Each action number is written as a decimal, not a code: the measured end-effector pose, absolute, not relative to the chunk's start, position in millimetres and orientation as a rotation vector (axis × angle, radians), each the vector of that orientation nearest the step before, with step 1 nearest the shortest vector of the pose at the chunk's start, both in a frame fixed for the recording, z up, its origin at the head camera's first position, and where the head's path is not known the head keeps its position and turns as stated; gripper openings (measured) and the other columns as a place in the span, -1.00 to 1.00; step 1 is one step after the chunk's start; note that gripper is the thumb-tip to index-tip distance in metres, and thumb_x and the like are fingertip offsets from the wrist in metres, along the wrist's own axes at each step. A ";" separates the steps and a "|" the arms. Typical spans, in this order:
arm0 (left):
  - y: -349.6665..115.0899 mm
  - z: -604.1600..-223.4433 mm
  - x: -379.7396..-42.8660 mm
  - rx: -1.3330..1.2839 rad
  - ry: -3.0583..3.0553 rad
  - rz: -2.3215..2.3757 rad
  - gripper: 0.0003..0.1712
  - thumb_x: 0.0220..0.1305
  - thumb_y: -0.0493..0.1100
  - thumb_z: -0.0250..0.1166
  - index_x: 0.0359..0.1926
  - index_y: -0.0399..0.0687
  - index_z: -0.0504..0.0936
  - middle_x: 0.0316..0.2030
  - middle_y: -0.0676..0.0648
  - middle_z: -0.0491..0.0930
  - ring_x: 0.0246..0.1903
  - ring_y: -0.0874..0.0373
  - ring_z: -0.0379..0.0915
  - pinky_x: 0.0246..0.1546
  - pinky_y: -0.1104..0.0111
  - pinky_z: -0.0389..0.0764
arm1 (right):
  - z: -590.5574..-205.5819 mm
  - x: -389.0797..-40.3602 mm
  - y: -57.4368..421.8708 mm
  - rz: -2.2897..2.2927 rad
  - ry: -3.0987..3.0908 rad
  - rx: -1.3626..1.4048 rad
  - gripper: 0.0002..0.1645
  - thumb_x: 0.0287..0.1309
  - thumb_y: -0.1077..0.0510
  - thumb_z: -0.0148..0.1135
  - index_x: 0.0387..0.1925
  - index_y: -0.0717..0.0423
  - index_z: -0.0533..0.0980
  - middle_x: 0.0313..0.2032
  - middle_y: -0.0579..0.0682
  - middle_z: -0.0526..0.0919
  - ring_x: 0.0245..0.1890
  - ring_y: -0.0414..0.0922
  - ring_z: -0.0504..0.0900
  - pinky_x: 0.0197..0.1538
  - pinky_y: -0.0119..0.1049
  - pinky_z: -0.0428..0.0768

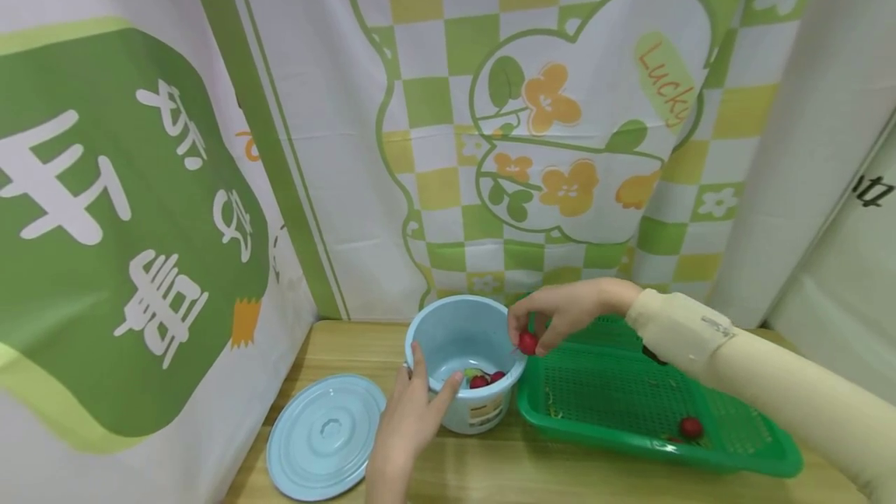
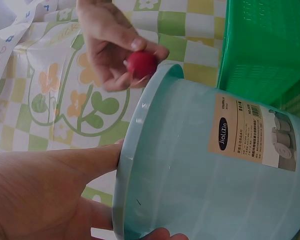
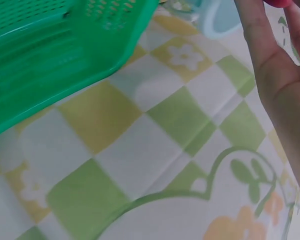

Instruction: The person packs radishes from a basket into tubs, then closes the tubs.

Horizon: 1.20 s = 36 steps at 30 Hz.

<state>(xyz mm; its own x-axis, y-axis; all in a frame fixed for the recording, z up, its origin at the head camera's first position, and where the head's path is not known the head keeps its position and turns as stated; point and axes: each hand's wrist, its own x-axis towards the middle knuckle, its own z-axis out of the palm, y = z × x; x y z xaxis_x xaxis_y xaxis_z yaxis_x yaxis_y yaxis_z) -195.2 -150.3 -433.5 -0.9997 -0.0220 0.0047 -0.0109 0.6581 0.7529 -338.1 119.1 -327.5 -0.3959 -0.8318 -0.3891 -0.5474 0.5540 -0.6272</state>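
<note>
Evidently, a wood-grained surface [image 1: 539,484] carries a glossy green basket [image 1: 602,439] of perforated plastic and, left of it, a smooth, round pale-blue bucket [image 1: 448,337], upright, axis vertical, mouth facing up. The left hand [image 1: 413,414] grips the bucket's near-left rim, fingers bent around it, while the right hand [image 1: 560,313] pinches a smooth red radish [image 1: 528,344] between thumb and fingers. Nearly spherical, the radish hangs by the bucket's right rim, right of the left hand; I cannot tell which way it points.
</note>
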 end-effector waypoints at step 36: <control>-152.1 -435.0 -196.7 0.020 -2.853 -1.269 0.18 0.48 0.44 0.15 0.66 -0.34 -0.03 0.39 -0.59 0.27 0.23 -0.49 0.46 -0.01 -0.31 0.60 | -348.6 -363.6 -8.8 -0.131 2.154 -1.077 -0.67 0.28 0.34 0.45 -0.09 -0.11 0.57 -0.10 -0.08 0.67 -0.31 -0.15 0.69 -0.05 -0.07 0.75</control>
